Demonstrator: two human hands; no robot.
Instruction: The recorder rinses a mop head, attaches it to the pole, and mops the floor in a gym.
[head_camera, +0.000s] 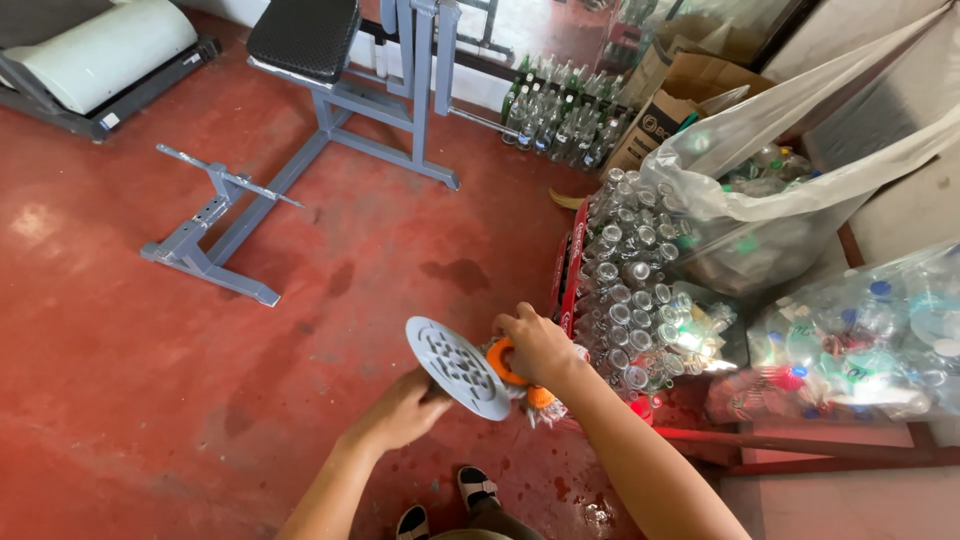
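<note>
Two hands work above the red floor: the left hand grips a perforated grey disc, fingers closed on it. Beside it, the right hand clasps a crumpled clear plastic bottle with an orange ring, near crated glass bottles.

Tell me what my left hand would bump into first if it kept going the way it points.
The grey perforated disc: your left hand is already right at it. Beyond that, probably bare red floor, though depth is hard to judge.

bright daylight from the upper right, glare on clear bottles, wide-angle bending at edges.
</note>
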